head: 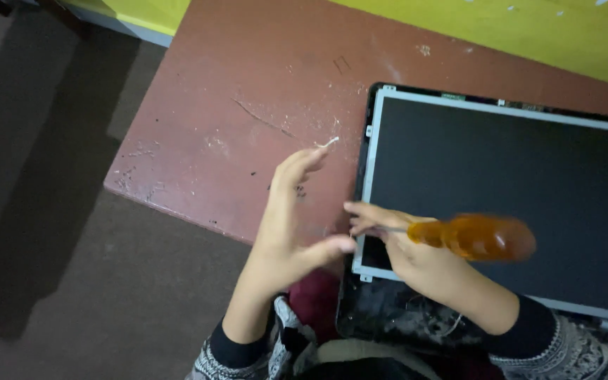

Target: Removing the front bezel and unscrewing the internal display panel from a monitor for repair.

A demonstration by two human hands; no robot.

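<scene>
A dark flat screen panel [501, 190] with a pale metal frame lies on a worn reddish-brown table [248, 105]. My right hand [395, 243] grips a screwdriver with an amber handle [476, 237], blurred by motion; its thin shaft points left toward the panel's lower left edge. My left hand [293, 218] hovers just left of that edge with fingers spread and holds nothing. Its thumb reaches toward the panel's corner.
A small white scrap [330, 142] lies on the table near my left fingertips. A yellow wall [529, 28] runs behind the table. Brown floor [51, 246] lies to the left and in front. Patterned clothing [297, 345] shows at the bottom.
</scene>
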